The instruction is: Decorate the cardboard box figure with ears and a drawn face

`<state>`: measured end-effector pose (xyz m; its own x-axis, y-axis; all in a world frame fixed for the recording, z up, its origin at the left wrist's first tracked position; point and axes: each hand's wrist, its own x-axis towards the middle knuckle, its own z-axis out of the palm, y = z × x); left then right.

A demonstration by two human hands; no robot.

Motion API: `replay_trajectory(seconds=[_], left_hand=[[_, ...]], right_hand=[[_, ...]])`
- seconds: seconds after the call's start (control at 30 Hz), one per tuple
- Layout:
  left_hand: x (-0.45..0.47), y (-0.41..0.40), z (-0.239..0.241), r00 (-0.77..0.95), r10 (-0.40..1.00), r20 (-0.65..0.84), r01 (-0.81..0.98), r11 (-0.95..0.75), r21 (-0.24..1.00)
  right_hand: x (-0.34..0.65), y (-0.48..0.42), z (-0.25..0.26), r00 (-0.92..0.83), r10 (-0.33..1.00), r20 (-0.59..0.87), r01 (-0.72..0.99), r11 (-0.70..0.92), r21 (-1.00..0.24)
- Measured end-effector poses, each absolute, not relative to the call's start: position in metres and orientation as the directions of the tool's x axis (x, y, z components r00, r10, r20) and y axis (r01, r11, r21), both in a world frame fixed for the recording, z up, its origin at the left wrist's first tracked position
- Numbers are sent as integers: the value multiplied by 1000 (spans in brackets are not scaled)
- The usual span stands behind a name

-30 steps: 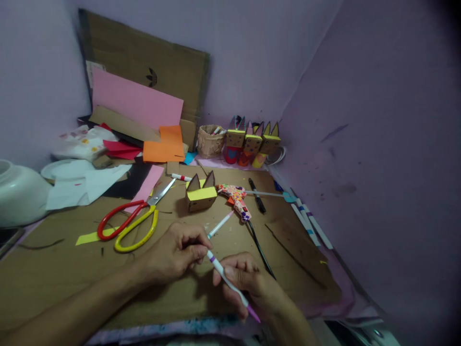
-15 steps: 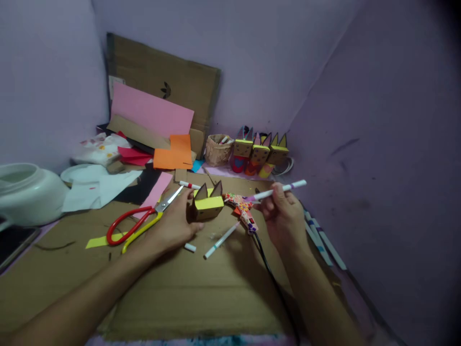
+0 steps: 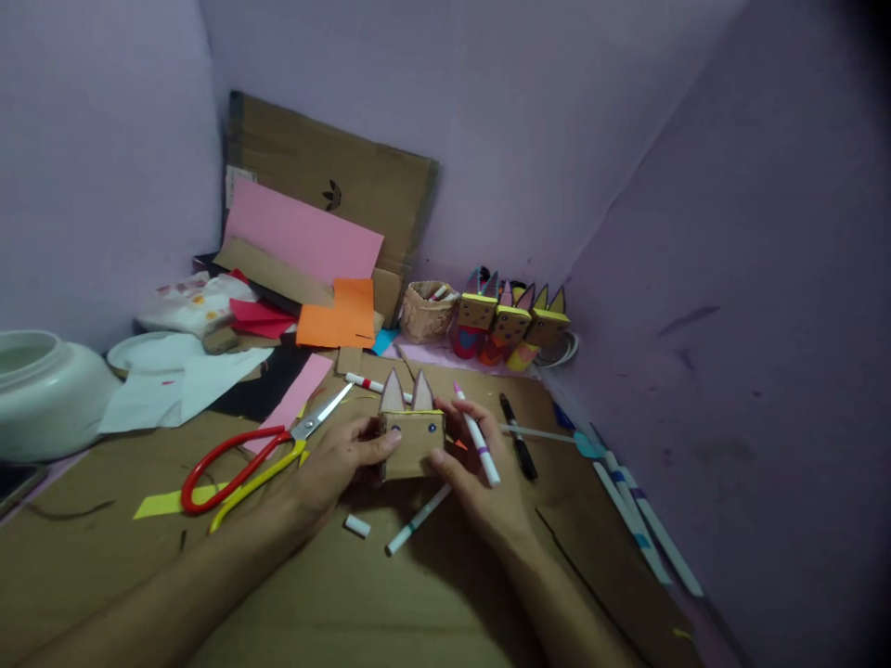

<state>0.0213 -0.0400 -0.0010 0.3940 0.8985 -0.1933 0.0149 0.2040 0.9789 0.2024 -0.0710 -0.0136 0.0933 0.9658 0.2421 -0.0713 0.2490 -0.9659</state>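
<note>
A small cardboard box head (image 3: 412, 443) with two pointed ears and a yellow top is tipped up so its drawn face looks at me. My left hand (image 3: 334, 464) grips its left side. My right hand (image 3: 473, 478) presses the box's right side with the thumb while its fingers hold an uncapped purple marker (image 3: 476, 435), tip pointing away. A white marker cap (image 3: 357, 525) and a capped teal marker (image 3: 418, 520) lie on the cardboard sheet (image 3: 104, 566) just below my hands.
Red-and-yellow scissors (image 3: 243, 459) lie left of my hands. A black marker (image 3: 518, 436) and more pens (image 3: 640, 533) lie to the right. Three finished box figures (image 3: 511, 320) and a small basket (image 3: 426, 311) stand by the wall. A white pot (image 3: 42, 394) and coloured paper (image 3: 306, 237) sit at left.
My left hand picked the box head off the cardboard and turned its face toward me. My right hand brought the uncapped purple marker over and now steadies the box; the cap lies on the cardboard.
</note>
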Motion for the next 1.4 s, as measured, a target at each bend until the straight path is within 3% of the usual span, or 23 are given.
replay_trajectory(seconds=[0.17,0.3,0.4,0.53,0.63,0.73,0.93,1.17,1.4], left_hand=[[19,-47,-5,496,859,-131,-175,246,953],[21,-48,-7,437,874,-212,-209,329,921],[22,-48,-6,396,873,-286,-285,413,865],[23,-47,-6,407,860,-308,-337,454,825],[23,-47,-7,403,865,-299,-340,445,829],[22,-47,-6,407,862,-304,-350,454,819],[22,-46,-6,407,857,-317,-350,467,812],[25,-47,-8,404,863,-302,-349,451,822],[25,-46,-12,370,878,-304,-334,431,838]], right_hand=[[201,-69,-26,85,960,266,144,253,-957],[205,-66,-24,118,943,310,196,284,-939],[213,-70,-12,309,894,325,142,295,-945],[217,-79,9,458,808,371,-87,457,-885],[210,-86,16,399,850,343,-197,445,-874],[205,-94,11,312,890,333,-178,399,-900],[209,-113,-14,345,899,271,115,246,-962],[207,-113,-20,304,908,289,204,234,-951],[201,-109,-22,269,910,317,45,317,-947]])
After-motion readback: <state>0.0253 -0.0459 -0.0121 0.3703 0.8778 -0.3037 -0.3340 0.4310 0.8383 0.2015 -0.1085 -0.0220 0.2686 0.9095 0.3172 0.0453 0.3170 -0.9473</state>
